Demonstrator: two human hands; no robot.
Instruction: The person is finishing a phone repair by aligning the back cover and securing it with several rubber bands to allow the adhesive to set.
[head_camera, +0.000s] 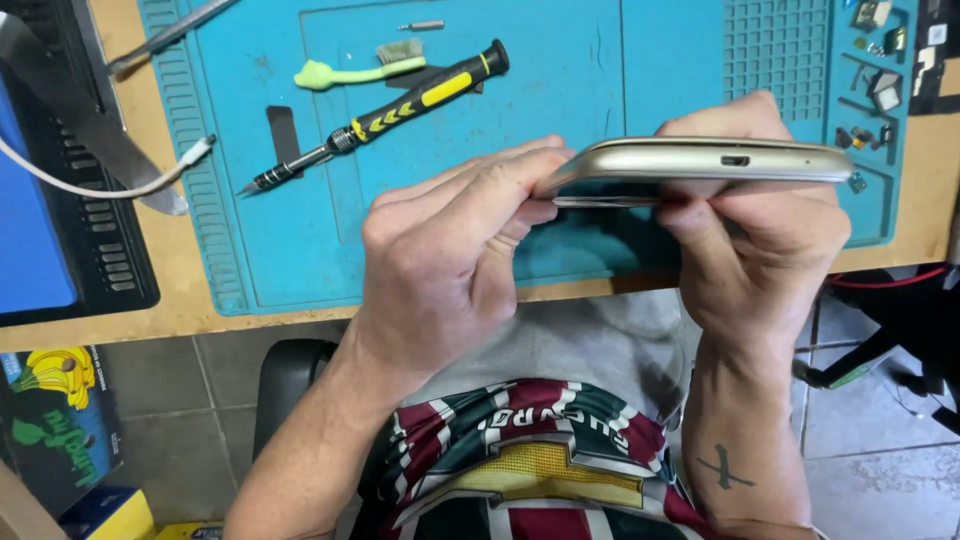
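Observation:
A gold-coloured phone (700, 160) is held edge-on in front of me, its port side facing the camera, above the near edge of a blue work mat (560, 90). My left hand (440, 250) grips the phone's left end, thumb and fingers pinching at the seam. My right hand (760, 230) holds the right end from below, fingers wrapped over the top. A thin gap shows along the lower edge near my left thumb.
On the mat lie a black and yellow screwdriver (390, 115), a green brush (355, 68) and a small bit (420, 25). Small parts (880, 90) sit in the mat's right compartments. A white cable (110, 180) and a metal tool (80, 110) lie at left.

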